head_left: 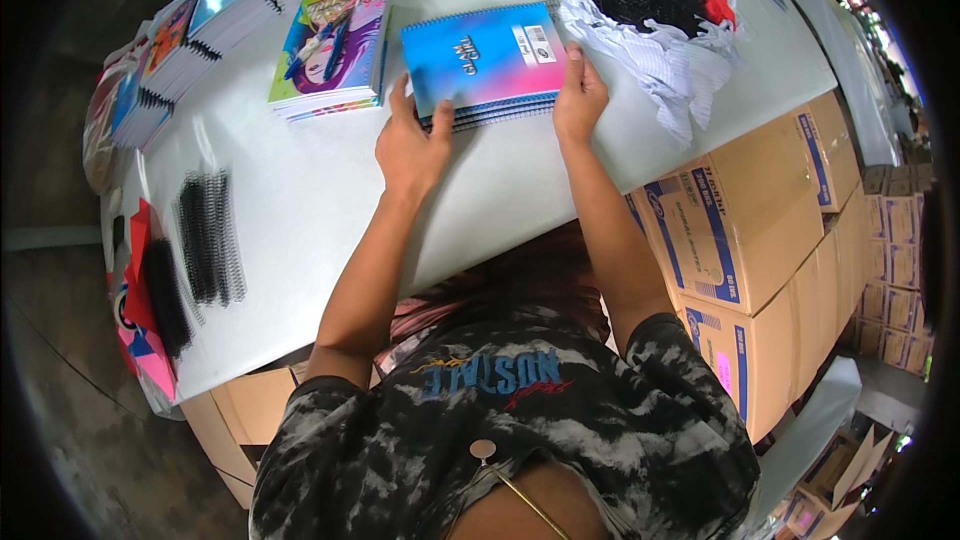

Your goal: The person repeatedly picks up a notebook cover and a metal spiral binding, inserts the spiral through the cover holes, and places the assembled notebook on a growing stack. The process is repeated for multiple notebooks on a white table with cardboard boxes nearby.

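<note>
Notebook stack: a small pile of spiral notebooks (pixel 487 65), the top cover blue running into pink, lies flat on the white table (pixel 330 210), squarely between the two hands.
Left hand: the left hand (pixel 410 145) is flat on the table at the pile's near left corner, fingers spread and stretched up along the left edge, fingertips touching the cover.
Right hand: the right hand (pixel 578 100) clamps the right edge of the pile, thumb laid up on the cover, the other fingers pressed together down the side.
Left of the left hand: a second pile of notebooks (pixel 330 50) with a bright cartoon cover, two pens (pixel 325 40) lying across it, just beside the held stack but apart from it.
Further left: a fanned row of more spiral notebooks (pixel 190 30) runs along the table's far edge.
Near left corner: loose black spiral bindings (pixel 208 238) lie in a bunch, well away from either hand, and next to them a red and pink bag (pixel 140 320) holding more black coils.
Past the right hand: a crumpled white paper wrap (pixel 660 35) full of black binding coils, just beyond the fingertips.
Below the right forearm: stacked cardboard boxes (pixel 745 210) stand against the table's edge.
</note>
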`<control>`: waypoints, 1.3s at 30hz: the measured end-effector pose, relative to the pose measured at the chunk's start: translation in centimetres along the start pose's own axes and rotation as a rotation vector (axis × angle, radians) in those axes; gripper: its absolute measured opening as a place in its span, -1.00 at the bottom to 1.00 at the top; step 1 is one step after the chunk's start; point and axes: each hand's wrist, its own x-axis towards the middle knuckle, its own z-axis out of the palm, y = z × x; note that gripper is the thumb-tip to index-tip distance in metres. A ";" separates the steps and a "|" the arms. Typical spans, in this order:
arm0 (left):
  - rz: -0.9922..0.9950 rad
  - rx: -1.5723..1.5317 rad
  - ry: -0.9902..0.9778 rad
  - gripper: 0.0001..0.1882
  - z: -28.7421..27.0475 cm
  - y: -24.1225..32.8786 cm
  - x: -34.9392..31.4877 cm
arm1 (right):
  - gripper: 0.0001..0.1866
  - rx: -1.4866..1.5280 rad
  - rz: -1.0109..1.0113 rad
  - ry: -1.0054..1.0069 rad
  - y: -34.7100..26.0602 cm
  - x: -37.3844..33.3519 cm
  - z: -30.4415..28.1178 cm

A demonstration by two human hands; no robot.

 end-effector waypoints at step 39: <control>-0.199 -0.777 -0.086 -0.58 -9.8 -8.1 -6.5 | -0.75 0.420 0.122 -1.006 -11.9 -9.9 -3.2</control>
